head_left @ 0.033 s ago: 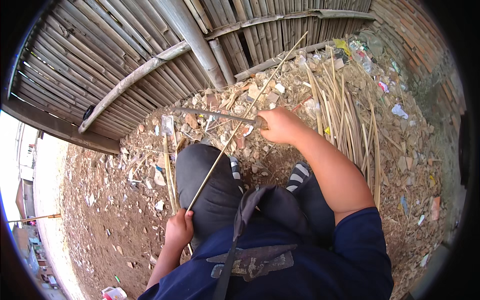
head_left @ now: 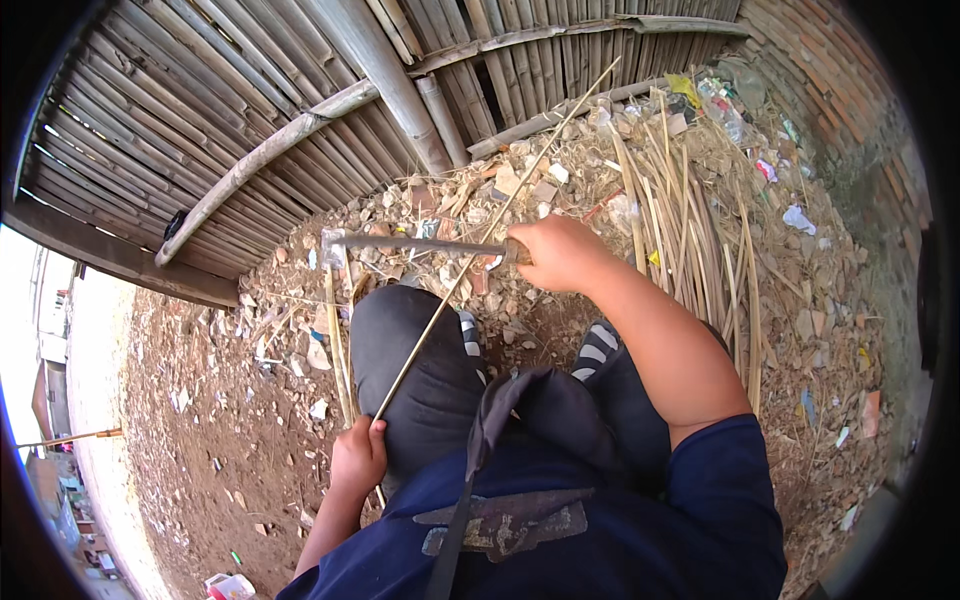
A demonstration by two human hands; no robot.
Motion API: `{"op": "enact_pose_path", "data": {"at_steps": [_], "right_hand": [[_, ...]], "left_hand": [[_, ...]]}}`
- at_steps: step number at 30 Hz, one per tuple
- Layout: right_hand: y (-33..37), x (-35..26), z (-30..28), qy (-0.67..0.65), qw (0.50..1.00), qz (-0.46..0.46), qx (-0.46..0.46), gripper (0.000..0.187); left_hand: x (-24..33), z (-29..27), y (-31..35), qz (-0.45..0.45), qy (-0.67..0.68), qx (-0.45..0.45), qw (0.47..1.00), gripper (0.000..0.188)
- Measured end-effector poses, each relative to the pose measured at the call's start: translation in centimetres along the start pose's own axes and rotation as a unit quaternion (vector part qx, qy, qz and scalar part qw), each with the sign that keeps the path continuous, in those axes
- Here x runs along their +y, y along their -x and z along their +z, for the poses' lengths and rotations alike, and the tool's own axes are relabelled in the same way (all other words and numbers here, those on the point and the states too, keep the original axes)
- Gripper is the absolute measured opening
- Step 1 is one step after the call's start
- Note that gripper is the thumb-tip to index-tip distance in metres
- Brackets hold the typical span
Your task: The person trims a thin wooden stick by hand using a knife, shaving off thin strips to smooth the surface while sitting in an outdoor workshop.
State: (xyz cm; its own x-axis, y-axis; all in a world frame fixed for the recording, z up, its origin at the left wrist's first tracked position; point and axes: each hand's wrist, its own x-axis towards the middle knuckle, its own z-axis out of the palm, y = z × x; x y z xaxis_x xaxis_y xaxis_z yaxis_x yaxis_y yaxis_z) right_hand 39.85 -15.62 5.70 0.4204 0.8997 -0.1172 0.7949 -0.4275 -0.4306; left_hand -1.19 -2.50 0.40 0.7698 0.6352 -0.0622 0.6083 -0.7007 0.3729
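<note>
Apparently, in the head view, you are partway through working one thin bamboo strip, which is slanting up across your dark trousers toward the bamboo-slat wall. Your left hand is gripping the strip beside your thigh, and your right hand is closing firmly around the handle of a long-bladed knife. Its blade is crossing the strip well beyond your left hand, though I cannot tell whether the edge is touching. This strip is looking unfinished; a bundle of strips is lying to your right, but nothing is showing whether those are done or waiting. You are working low over bare, dusty dirt, where broken rubble and plastic litter are gathering along the wall's foot, while a brick wall is closing off the right side.
</note>
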Motion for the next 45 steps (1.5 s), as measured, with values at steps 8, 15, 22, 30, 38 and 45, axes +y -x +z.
{"op": "enact_pose_path", "data": {"at_steps": [8,15,22,30,38,45], "right_hand": [[-1.2,3.2,2.3,-0.019,0.996,0.015,0.086,0.023],[-0.9,1.7,0.1,-0.026,0.997,0.066,-0.009,0.023],[-0.8,1.9,-0.2,-0.048,0.997,0.051,0.039,0.018],[-2.0,4.7,0.7,-0.098,0.988,0.12,0.029,0.016],[0.1,0.2,0.6,0.03,0.999,-0.012,0.025,0.021],[-2.2,7.1,1.1,-0.095,0.981,0.126,0.11,0.024]], "left_hand": [[0.2,-0.5,-1.0,-0.014,0.004,-0.018,1.0,0.035],[0.0,1.2,0.0,-0.042,-0.046,0.002,0.998,0.032],[0.3,0.5,-0.3,-0.04,-0.058,-0.005,0.997,0.033],[0.7,0.5,-0.7,-0.027,-0.069,0.008,0.997,0.034],[0.7,0.4,-0.3,-0.051,-0.033,-0.005,0.998,0.03],[0.3,-0.4,-1.4,-0.016,-0.015,-0.01,1.0,0.034]]}}
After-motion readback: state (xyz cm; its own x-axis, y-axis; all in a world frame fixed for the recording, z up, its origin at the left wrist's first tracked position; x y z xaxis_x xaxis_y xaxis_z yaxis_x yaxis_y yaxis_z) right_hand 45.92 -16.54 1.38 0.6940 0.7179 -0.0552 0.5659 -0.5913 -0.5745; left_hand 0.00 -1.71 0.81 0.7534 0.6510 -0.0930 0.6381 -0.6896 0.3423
